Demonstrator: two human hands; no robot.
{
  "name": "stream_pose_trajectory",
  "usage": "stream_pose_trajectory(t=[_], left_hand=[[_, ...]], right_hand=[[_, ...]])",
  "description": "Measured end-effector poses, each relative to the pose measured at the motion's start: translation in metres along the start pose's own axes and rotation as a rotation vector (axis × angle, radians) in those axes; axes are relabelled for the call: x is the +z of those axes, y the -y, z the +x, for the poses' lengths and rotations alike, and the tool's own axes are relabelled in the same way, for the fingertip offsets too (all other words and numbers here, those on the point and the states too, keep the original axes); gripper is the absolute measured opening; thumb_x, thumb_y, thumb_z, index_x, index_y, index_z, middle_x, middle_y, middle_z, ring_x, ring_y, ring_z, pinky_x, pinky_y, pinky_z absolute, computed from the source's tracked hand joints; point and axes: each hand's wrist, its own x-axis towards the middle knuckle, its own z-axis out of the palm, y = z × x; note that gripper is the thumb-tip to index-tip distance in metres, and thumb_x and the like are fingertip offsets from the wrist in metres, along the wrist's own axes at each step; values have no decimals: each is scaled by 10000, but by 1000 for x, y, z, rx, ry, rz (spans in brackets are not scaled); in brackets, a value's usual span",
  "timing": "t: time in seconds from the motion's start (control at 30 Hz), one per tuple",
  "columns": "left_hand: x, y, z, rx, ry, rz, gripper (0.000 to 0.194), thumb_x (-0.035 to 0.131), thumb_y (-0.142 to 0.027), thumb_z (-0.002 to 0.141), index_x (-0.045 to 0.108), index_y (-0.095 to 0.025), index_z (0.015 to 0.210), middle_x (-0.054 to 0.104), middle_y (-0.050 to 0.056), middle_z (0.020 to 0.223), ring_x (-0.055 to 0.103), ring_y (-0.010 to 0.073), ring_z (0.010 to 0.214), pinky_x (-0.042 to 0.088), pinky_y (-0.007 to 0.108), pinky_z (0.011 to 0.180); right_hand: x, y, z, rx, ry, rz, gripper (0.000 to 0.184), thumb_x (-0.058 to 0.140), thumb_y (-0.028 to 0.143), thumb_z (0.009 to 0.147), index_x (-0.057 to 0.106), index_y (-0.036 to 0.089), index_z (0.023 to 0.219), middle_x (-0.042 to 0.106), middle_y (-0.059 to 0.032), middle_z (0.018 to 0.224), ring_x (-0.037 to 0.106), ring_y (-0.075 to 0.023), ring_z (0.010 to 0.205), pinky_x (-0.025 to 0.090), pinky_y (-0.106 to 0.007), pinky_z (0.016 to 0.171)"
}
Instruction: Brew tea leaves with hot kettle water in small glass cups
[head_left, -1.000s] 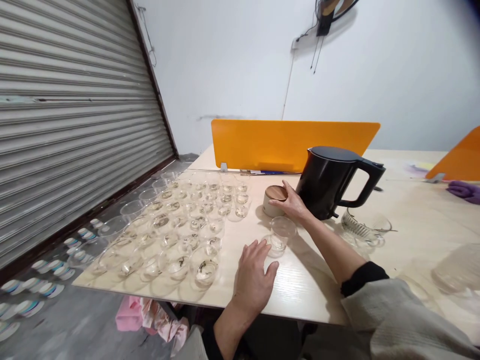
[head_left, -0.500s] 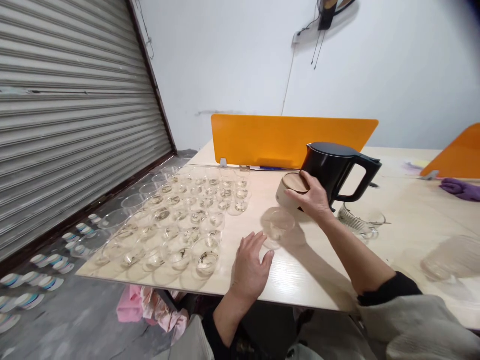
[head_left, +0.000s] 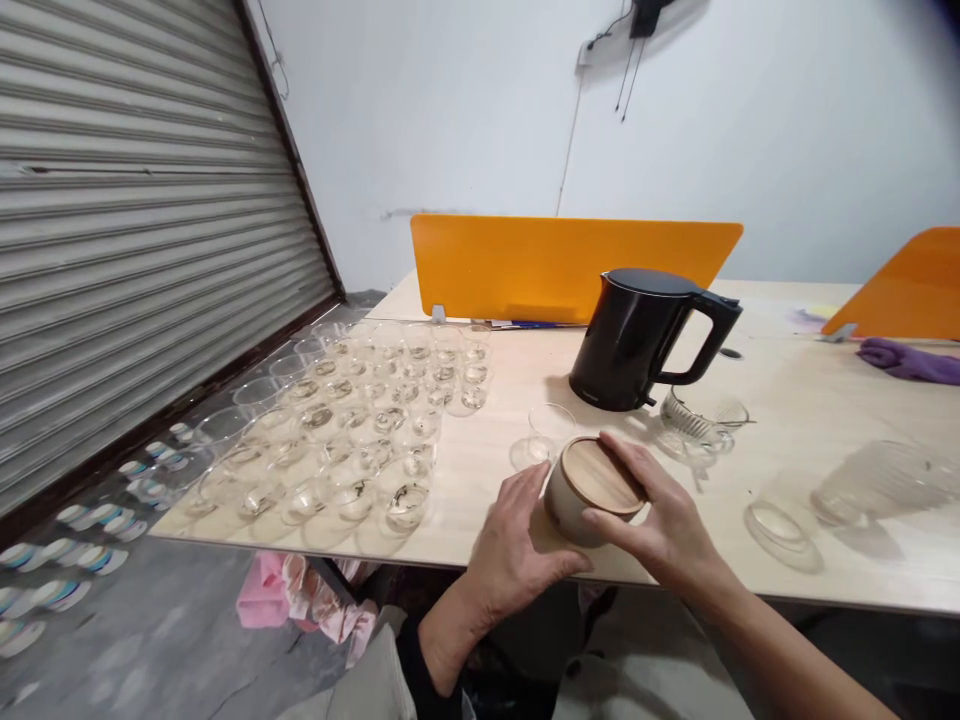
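Step in hand, as judged: two-handed handling of a small, pale round canister [head_left: 568,505] with its wooden lid [head_left: 596,472] seated on top. The canister is tilted and appears raised over the near edge of the desk [head_left: 517,375], between the two hands.

Right hand [head_left: 675,530]: closed on the canister from the right, fingers over the far right of the lid, thumb along the near side. Left hand [head_left: 506,550]: part-open and curved about the left side, thumb below; whether it bears any weight cannot be told.

Adjacent items: one clear plastic cup [head_left: 551,425] stands just beyond the canister, slightly left. The black electric kettle [head_left: 622,345] is farther off to the right, in front of the orange divider panel [head_left: 570,265]. Rows of clear plastic cups [head_left: 406,505], with dark bits visible in several, cover the left of the desk.

Assessment: any next move from this hold calls for firm support of the canister's body, a levelled lid and clearance from the nearby cup. Canister contents: not visible.
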Motion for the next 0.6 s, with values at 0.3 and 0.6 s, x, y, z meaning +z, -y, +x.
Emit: stream_pose_trajectory(t=[0.3, 0.6], left_hand=[[16, -1, 15, -139, -43, -53, 1126, 984, -432, 583, 405, -263, 1533, 569, 113, 1472, 548, 344, 1346, 456, 518, 1152], [27, 7, 15, -101, -119, 58, 915, 889, -473, 685, 443, -236, 1448, 617, 114, 1406, 617, 330, 1274, 506, 506, 1111]], right_hand=[[13, -10, 4, -39, 142, -14, 848, 754, 549, 832, 445, 257, 1565, 557, -144, 1487, 555, -354, 1360, 485, -523, 1122], [22, 8, 12, -143, 102, -318, 827, 697, 672, 835, 531, 186, 1484, 626, -208, 1335, 639, -390, 1187, 593, -538, 925]])
